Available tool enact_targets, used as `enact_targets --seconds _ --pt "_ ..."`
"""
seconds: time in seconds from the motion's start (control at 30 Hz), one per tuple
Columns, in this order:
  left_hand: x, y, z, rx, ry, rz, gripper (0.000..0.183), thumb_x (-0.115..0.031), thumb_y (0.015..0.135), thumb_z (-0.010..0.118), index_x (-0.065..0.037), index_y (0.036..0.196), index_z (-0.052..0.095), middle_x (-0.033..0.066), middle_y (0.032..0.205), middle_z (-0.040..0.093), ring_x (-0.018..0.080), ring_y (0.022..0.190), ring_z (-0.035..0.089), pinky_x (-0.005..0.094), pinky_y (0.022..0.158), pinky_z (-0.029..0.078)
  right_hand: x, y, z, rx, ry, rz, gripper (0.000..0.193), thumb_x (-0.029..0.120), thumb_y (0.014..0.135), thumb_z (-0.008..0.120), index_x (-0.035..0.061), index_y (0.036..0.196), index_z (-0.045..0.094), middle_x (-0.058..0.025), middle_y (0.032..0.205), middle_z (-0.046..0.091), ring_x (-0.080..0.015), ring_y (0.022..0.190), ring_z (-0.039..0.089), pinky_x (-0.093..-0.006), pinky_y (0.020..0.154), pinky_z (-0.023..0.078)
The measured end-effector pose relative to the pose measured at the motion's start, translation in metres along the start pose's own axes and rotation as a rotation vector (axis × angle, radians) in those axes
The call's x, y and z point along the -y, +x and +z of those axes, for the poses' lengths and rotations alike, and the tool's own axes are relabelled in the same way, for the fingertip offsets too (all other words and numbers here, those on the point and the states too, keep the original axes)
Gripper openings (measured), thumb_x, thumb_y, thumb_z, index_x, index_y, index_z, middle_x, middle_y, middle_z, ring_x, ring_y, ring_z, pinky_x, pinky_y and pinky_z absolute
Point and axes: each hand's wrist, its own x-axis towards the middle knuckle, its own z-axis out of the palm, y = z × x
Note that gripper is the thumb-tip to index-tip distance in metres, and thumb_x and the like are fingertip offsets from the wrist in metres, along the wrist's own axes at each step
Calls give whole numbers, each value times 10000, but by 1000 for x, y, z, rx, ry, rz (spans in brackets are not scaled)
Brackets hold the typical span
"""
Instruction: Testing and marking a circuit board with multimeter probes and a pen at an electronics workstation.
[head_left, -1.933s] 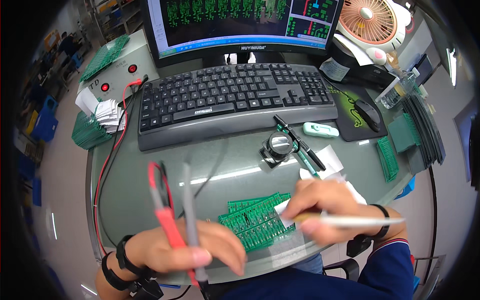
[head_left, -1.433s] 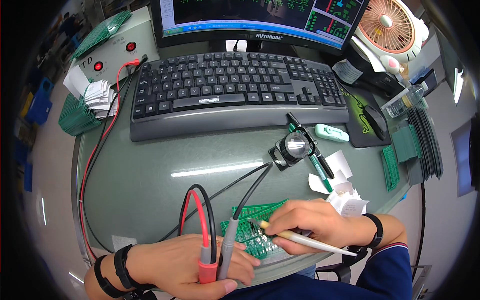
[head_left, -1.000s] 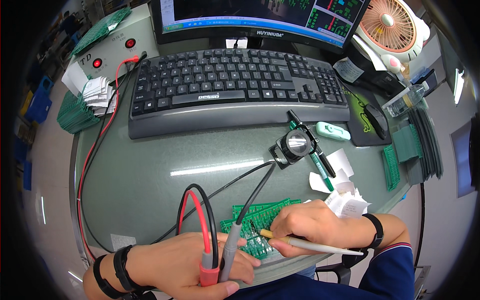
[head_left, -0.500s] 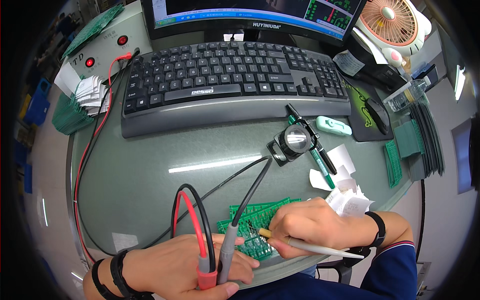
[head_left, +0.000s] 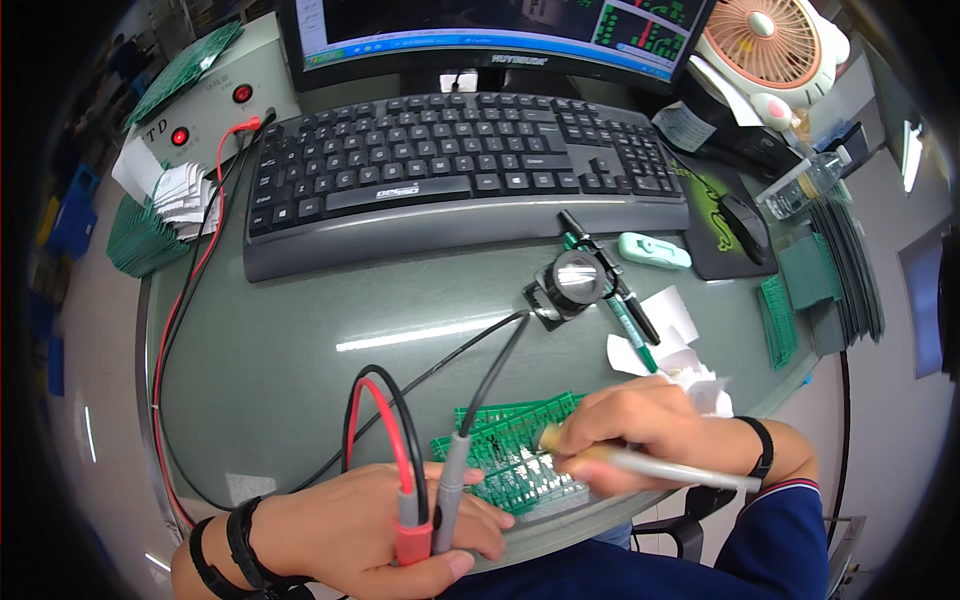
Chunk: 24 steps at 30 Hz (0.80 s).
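My left hand (head_left: 345,525) is closed around a test probe with a red end (head_left: 414,542) and a grey test probe (head_left: 452,485), both with cables rising from them. Its fingertips rest at the left edge of a green circuit board panel (head_left: 515,455) near the table's front edge. Another green panel (head_left: 475,415) lies partly beneath it. In my right hand (head_left: 630,425), slightly blurred, is a slim tool with a white handle (head_left: 690,470) and a tan front end, pinched between the fingers. The tan end is over the board; whether it touches cannot be made out.
A black keyboard (head_left: 440,215) and a monitor (head_left: 490,62) stand at the back. Right of centre are a magnifier loupe (head_left: 577,280), pens (head_left: 632,318), a mint cutter (head_left: 654,251) and paper scraps (head_left: 665,320). A tester box (head_left: 215,95) sits far left; stacked boards (head_left: 845,270) stand right.
My right hand has shifted a little right along the board with the tool, baring more of the panel. My left hand stays nearly in place with the probes. The view has moved slightly.
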Motion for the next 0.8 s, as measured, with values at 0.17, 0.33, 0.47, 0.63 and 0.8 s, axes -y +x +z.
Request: enact_targets --seconds 0.17,0.33,0.47,0.63,0.8 --pt "-5 -4 5 -58 -28 -46 333 -237 972 407 -81 1127 658 41 1166 671 250 1236 555 458 1119 283 16 -9 -40 212 -411 -61 242 177 811 721 77 1003 612 -75 1058 667 -229 841 667 -310 660 551" --pt "1 -4 2 -48 -1 18 306 -234 975 413 -57 1100 629 70 1130 661 255 1189 579 482 1106 322 28 -18 -43 389 -559 -41 234 117 780 628 90 1009 589 -57 1187 620 -203 935 622 -316 680 553" --pt "-6 -1 3 -41 12 -9 359 -263 987 370 -55 1102 639 66 1130 669 250 1192 579 484 1114 305 14 -5 -32 272 -538 -293 173 85 769 616 90 933 562 -70 1053 646 -209 890 634 -311 599 512" --pt "-4 2 5 -42 2 -7 373 -264 992 365 -55 1101 654 65 1122 675 256 1193 578 484 1121 293 8 -11 -37 300 -364 -108 155 70 772 636 69 909 562 -91 956 666 -263 771 658 -336 625 529" --pt "-1 -4 5 -58 -19 -11 364 -243 987 374 -48 1106 657 75 1137 669 259 1214 562 482 1128 283 31 -46 -76 -21 -616 10 180 50 668 715 65 773 570 -43 993 701 -228 855 676 -339 671 539"
